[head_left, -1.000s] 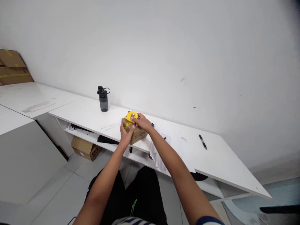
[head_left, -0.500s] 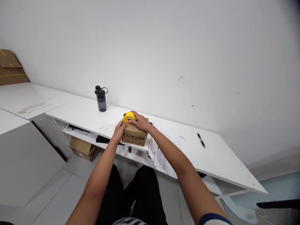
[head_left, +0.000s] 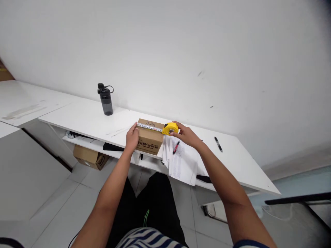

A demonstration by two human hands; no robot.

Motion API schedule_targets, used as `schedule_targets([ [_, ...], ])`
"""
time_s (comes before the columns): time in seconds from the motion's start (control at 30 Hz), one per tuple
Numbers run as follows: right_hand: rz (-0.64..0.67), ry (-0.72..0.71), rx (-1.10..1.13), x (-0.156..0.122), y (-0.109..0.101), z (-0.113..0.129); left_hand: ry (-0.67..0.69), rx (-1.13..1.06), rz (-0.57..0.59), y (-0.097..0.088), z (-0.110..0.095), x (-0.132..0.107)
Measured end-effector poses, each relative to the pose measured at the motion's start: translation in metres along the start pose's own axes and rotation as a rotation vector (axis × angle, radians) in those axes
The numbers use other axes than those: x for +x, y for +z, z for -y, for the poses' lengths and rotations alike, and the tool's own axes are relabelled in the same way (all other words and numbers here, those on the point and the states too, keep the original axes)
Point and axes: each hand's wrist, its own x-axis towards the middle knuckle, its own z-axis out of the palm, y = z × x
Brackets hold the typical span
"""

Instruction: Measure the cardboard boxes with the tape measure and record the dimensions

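Observation:
A small cardboard box with dark printing on its front sits at the desk's front edge. Across its top stretches the marked metal blade of a yellow tape measure. My left hand is closed at the box's left edge, thumb and fingers pinching the blade's end there; the fingertips are partly hidden. Just past the box's right edge, my right hand grips the tape measure's case. Handwritten marks show on the box top behind the blade.
A dark water bottle stands left on the white desk. Papers with a red and black pen overhang the front edge. Another black pen lies right. A cardboard box is below, left.
My right hand has moved right with the tape measure's case, drawing the blade out across the box top. My left hand stays at the box's left edge. The red and black pen has come into view.

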Motion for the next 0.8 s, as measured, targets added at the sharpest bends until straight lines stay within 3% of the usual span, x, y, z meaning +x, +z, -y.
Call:
schedule_targets([
  [0.13,-0.039,0.013,0.016,-0.006,-0.001,-0.005,0.023,0.017,-0.011,0.000,0.001,0.003],
  [0.27,-0.013,-0.041,0.072,0.017,0.009,0.010,0.013,-0.009,-0.020,0.001,0.000,0.003],
  [0.43,0.080,-0.124,0.004,0.061,0.044,0.054,0.021,-0.022,-0.009,0.001,0.000,0.000],
  [0.63,0.061,-0.218,-0.067,0.092,0.084,0.093,0.035,-0.006,-0.004,-0.010,0.001,0.003],
  [0.73,0.042,-0.254,-0.054,0.091,0.080,0.097,0.053,-0.003,0.026,-0.016,0.003,0.005],
  [0.8,-0.051,-0.275,-0.039,0.081,0.067,0.089,0.068,0.000,0.023,-0.019,0.005,0.006],
])
